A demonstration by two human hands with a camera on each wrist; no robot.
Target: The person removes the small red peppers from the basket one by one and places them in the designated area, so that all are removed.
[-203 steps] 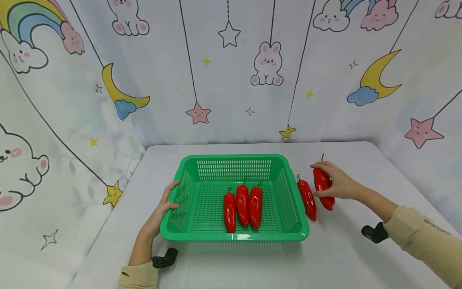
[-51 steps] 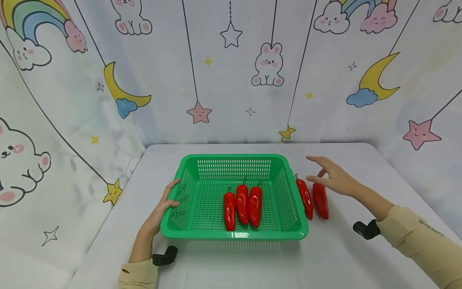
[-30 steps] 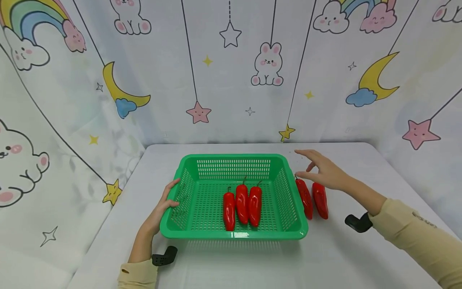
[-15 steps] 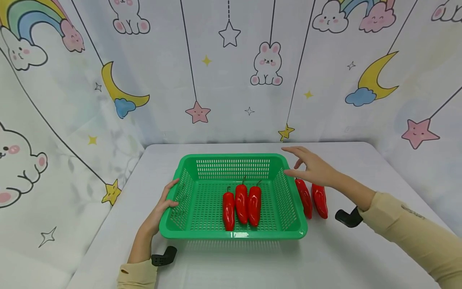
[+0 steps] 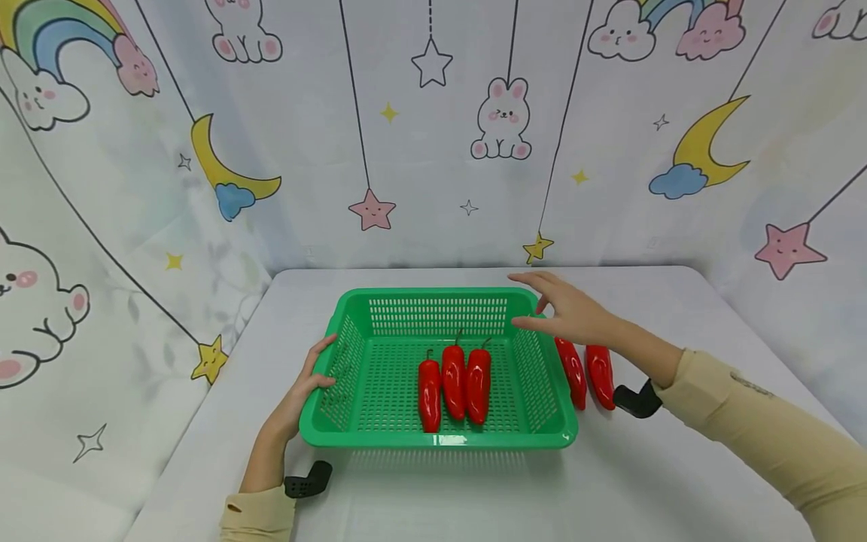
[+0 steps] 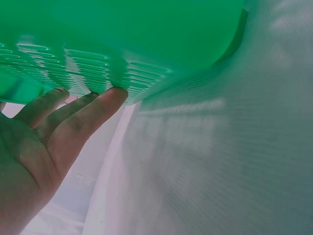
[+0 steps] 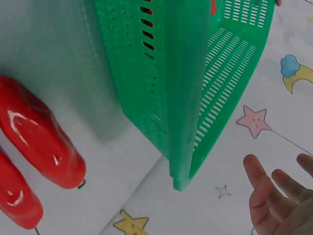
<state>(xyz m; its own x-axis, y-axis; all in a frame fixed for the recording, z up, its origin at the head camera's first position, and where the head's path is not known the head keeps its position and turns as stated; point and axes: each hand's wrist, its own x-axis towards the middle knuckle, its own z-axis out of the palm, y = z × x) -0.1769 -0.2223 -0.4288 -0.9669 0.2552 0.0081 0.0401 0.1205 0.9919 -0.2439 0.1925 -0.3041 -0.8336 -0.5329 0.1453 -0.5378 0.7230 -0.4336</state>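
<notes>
A green plastic basket [image 5: 436,440] with slotted walls sits mid-table in the head view. Inside lie three red chili peppers [image 5: 455,382], side by side with stems pointing away. My left hand [image 5: 302,393] holds the basket's left side at the rim. In the left wrist view, its fingers [image 6: 88,115] touch the slotted wall from below. Above the basket's far right corner, my right hand [image 5: 565,310] hovers with thumb and fingers apart and nothing between them. Two more red chili peppers, one by the basket wall [image 5: 572,373] and one beside it [image 5: 600,378], lie outside; the right hand partly hides their stem ends.
A white table [image 5: 433,497] bears everything. Behind it hangs a cloth backdrop [image 5: 433,135] printed with stars, moons and rabbits. A black wrist device sits on each forearm, one on the left [image 5: 308,480] and one on the right [image 5: 638,400].
My right hand, earlier on the rightmost chili pepper, has let go of it and moved left over the basket's right corner. The left hand stays at the basket's left side.
</notes>
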